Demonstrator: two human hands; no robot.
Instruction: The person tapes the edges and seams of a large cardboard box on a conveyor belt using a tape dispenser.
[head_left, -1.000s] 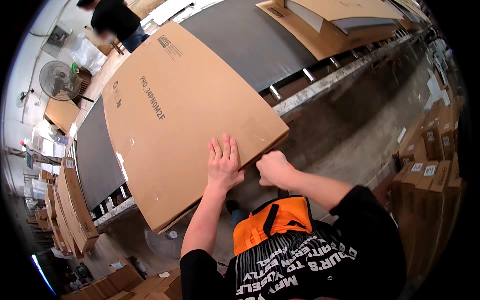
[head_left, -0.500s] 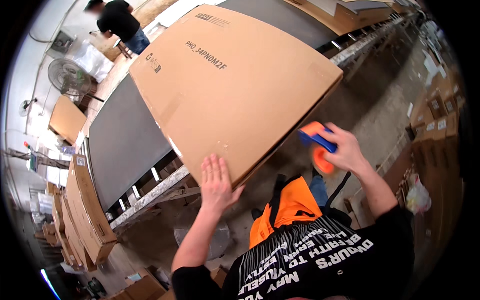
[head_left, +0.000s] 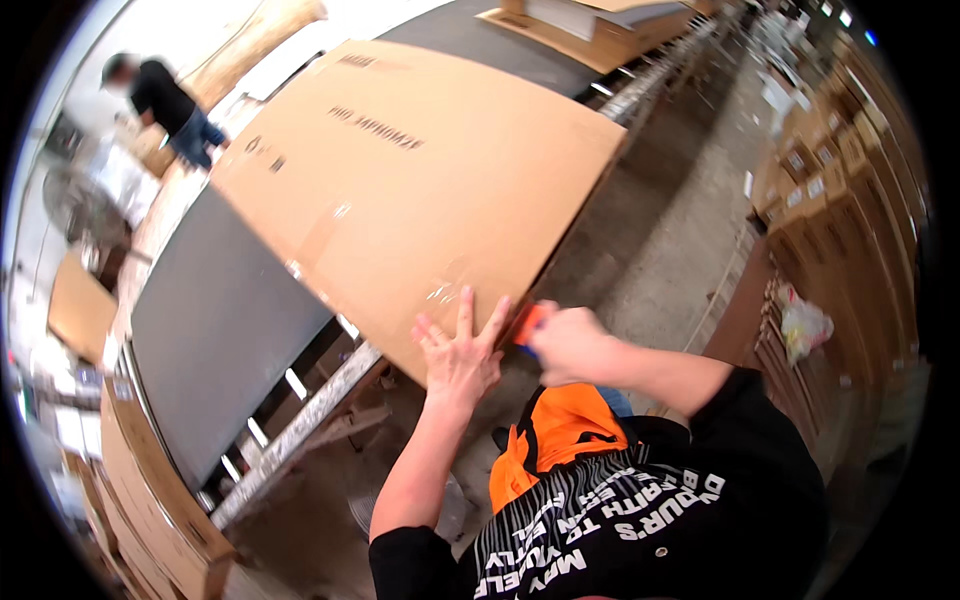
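A large flat cardboard box lies on the dark conveyor belt, its near corner jutting toward me past the rail. My left hand rests on the top near that corner, fingers spread and pressing the cardboard beside some shiny clear tape. At the box's near side edge, close to the left hand, my right hand grips an orange and blue tape dispenser. Much of the dispenser is hidden behind the right hand and against the box side.
Another open carton sits farther up the conveyor. Stacked cardboard boxes stand at the right, with a plastic bag near them. More flat boxes lean at the left. A person stands beyond the belt, near a fan.
My right hand has brought the tape dispenser left, up to the box's near edge. My left hand has shifted slightly right and spread its fingers. The view has turned somewhat.
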